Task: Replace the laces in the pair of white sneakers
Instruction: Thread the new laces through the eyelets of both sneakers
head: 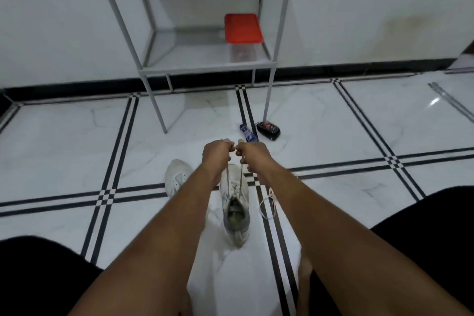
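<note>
Behind left hand (215, 154): second sneaker (177, 177) partly hidden; toe unseen.

Two bare forearms with no sleeves, watch or rings showing; left hand (216, 152) and right hand (252, 154) ungloved; black clothing over both legs at the lower corners

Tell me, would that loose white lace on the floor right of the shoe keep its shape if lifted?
Probably not. The loose lace lies in a limp, curling loop on the tile floor, so it would likely dangle. It looks thin, so probably very light and easily dragged.
</note>
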Demonstrator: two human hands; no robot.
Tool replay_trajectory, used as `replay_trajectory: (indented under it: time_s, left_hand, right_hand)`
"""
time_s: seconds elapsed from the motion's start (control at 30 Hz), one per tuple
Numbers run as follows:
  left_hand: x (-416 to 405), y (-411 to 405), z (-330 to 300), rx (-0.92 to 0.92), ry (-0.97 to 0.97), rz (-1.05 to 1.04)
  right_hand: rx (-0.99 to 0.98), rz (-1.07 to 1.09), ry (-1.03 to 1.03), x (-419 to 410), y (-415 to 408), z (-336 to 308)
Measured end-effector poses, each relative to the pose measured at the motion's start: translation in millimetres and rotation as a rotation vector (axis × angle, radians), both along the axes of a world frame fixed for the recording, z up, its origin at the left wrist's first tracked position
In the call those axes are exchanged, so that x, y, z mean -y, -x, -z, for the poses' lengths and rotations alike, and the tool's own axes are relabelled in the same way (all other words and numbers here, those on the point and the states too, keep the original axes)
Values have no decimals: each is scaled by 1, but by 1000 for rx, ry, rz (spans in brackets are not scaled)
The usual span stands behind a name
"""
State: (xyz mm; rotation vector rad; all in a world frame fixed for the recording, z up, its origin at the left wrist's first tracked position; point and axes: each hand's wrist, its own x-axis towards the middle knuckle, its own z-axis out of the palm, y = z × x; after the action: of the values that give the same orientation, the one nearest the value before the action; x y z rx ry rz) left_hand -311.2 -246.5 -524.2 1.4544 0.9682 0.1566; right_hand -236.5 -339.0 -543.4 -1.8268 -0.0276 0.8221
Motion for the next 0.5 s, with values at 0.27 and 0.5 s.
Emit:
replay_trajectory:
  time_s: [0.27,0.5]
  left_hand:
    - [-14,-7,-124,137,-212,118]
    - [-19,-3,-158,204,-441,215]
  right_hand:
    - [297,-153,-30,4,-27,-136]
    - [558,-322,12,22,-27,-180]
